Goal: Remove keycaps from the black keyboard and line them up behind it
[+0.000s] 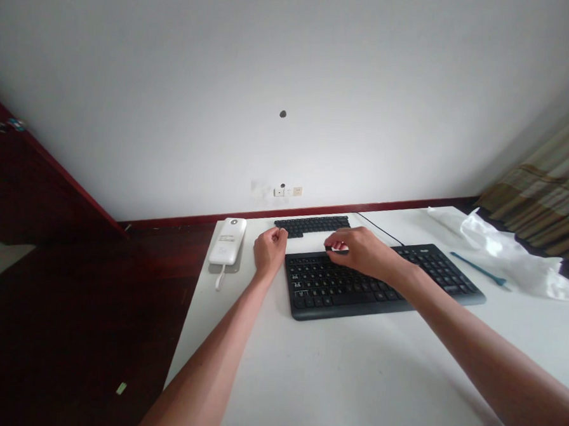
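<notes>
The black keyboard point(342, 293) lies on the white surface point(276, 378), and behind it, near the far edge, sits a block of small black keys point(312, 225) set close together in rows. The right hand point(354, 250) is over the keyboard's back edge, its grip pinched on a small black piece point(328, 248) between thumb and fingers. The left hand point(270, 250) rests just beside the keyboard's back left corner, near the left end of the key block; its grip is closed, fingers curled in (whether anything is held there is too small to tell).

At the keyboard's left end, 3 spots show pale markings among the dark keys. A black cable point(381, 229) runs behind the keyboard's right half. To the left of both hands lies a white device point(228, 242) with a short strap point(220, 278); to the right, a teal tool point(479, 269) lies near crumpled clear plastic point(506, 253).
</notes>
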Demonstrator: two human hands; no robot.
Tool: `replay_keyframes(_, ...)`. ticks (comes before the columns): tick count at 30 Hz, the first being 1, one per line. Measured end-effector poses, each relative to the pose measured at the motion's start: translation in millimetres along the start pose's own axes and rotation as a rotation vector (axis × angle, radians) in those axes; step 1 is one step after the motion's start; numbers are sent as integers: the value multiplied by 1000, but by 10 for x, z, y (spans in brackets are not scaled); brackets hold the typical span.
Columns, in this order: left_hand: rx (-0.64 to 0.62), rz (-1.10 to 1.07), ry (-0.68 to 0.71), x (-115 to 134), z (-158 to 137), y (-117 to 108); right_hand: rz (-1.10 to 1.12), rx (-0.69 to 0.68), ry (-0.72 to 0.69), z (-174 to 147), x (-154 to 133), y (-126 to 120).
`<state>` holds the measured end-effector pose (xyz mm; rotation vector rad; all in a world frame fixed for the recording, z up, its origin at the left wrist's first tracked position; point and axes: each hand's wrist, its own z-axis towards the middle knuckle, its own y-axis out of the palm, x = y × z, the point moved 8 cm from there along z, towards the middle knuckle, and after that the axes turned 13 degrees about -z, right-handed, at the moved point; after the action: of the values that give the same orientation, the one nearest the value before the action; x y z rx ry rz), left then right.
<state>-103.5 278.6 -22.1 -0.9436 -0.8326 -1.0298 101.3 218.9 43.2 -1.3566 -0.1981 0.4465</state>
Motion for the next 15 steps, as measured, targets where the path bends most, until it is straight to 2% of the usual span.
replay_keyframes(4,6,0,-8,-9,-1,-2,-98,-66,32,364,65,327)
replay_keyframes(7,5,3,-23,-16,-4,3,-105,-75,72,464,94,504)
replay_keyframes(11,0,6,-26,-8,-7,7,-89,-61,107,486,119,564)
replay_keyframes(15,0,-2,-38,-7,-7,2,-66,-34,177,474,188,507)
